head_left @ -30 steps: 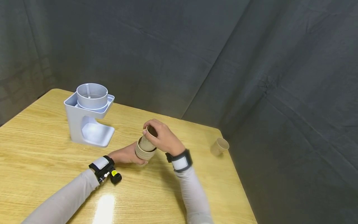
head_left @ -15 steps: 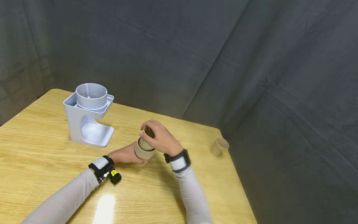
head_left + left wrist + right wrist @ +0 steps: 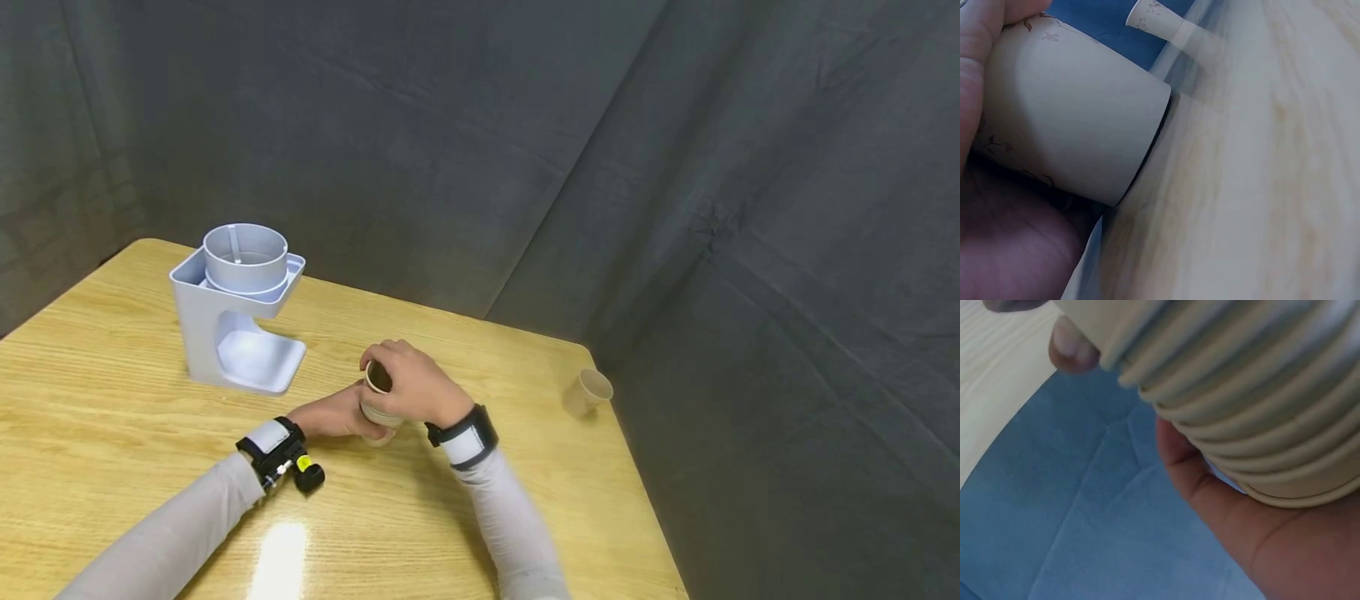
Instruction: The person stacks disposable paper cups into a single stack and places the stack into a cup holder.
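My left hand (image 3: 337, 414) grips a stack of nested paper cups (image 3: 380, 415) just above the table. Wrapped around the upper end of that stack is my right hand (image 3: 420, 387), its thumb and fingers at the rim of the top cup. In the right wrist view, several rolled rims (image 3: 1254, 406) lie close together, with the right thumb (image 3: 1210, 494) against them. The left wrist view shows the lowest cup (image 3: 1085, 112), pale with a small floral print, tilted with its base toward the tabletop. Much of the stack is hidden behind the hands.
A single paper cup (image 3: 588, 393) stands upright near the table's right edge. At the back left is a pale grey-blue stand (image 3: 198, 333) with a round open container (image 3: 247, 258) on top. Dark curtains (image 3: 450, 150) hang behind the wooden table (image 3: 420, 517).
My right hand has moved down and to the left, bringing the top cup deeper into the stack. The left hand has stayed nearly in place, still holding the stack.
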The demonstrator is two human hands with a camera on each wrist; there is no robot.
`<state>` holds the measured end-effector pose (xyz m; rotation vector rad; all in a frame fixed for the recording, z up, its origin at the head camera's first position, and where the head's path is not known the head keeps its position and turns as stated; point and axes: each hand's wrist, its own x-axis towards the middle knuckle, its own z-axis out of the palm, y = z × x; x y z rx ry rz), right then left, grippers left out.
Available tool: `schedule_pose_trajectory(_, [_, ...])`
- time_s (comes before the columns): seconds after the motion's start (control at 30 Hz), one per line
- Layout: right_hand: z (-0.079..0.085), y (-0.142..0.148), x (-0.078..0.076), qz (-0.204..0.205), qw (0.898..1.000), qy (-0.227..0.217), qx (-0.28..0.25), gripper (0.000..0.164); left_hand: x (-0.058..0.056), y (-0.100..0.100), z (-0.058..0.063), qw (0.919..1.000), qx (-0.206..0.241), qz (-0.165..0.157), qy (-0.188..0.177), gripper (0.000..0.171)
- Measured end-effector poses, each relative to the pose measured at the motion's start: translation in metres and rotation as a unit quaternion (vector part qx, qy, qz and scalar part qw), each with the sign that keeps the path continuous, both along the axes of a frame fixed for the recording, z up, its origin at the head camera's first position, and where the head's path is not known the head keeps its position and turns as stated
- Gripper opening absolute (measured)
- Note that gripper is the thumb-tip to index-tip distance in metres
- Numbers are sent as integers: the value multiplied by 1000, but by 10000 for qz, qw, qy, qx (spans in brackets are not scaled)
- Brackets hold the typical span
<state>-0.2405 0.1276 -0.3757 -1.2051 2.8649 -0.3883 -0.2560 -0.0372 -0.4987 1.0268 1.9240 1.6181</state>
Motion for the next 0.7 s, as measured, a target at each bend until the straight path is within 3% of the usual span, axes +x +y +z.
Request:
schedule_pose_trajectory(0.2, [-5,-1,-2,-38,9998,-135,144,28,-1,-2,0,9999,-79,32,111,69])
schedule_pose_trajectory(0.47, [-6,-2,-1,-104,9995,-175,243,30,-2,-2,1,9986,-110,37,510,61])
schedule_pose_trajectory(0.7, [-5,-2,1,-126,9992,-205,335,33,-1,-1,0,9985,-97,16,542,60])
